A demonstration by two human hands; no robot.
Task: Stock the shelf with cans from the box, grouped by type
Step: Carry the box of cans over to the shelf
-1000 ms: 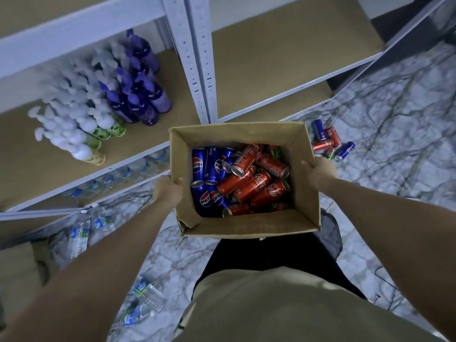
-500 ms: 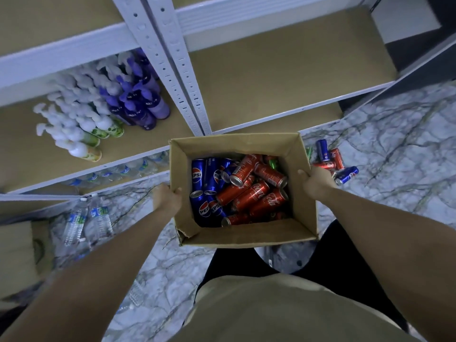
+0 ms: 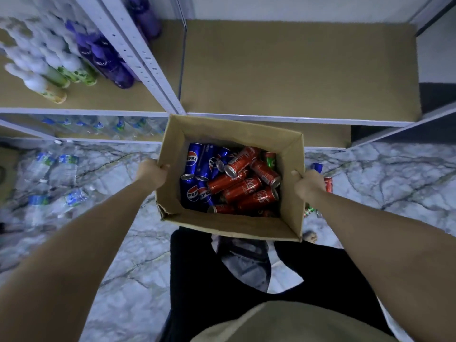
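I hold an open cardboard box [image 3: 229, 224] off the floor in front of me, just below the shelf's front edge. My left hand [image 3: 151, 172] grips its left wall and my right hand [image 3: 308, 186] grips its right wall. Inside lie several blue Pepsi cans [image 3: 195, 160] on the left, several red Coca-Cola cans [image 3: 246, 188] on the right, and a green can [image 3: 270, 159] at the far right corner. The brown shelf board [image 3: 296, 70] right behind the box is bare.
Spray bottles with white tops [image 3: 47, 77] and purple ones [image 3: 108, 62] stand on the left shelf bay, past a white metal upright [image 3: 148, 70]. Water bottles [image 3: 51, 169] lie on the marble floor at left. Loose cans [image 3: 327, 182] lie on the floor by my right hand.
The view has swung so the bare shelf bay sits squarely behind the box. Both hands have kept their grip on the box walls, and the box now looks nearer to the shelf edge.
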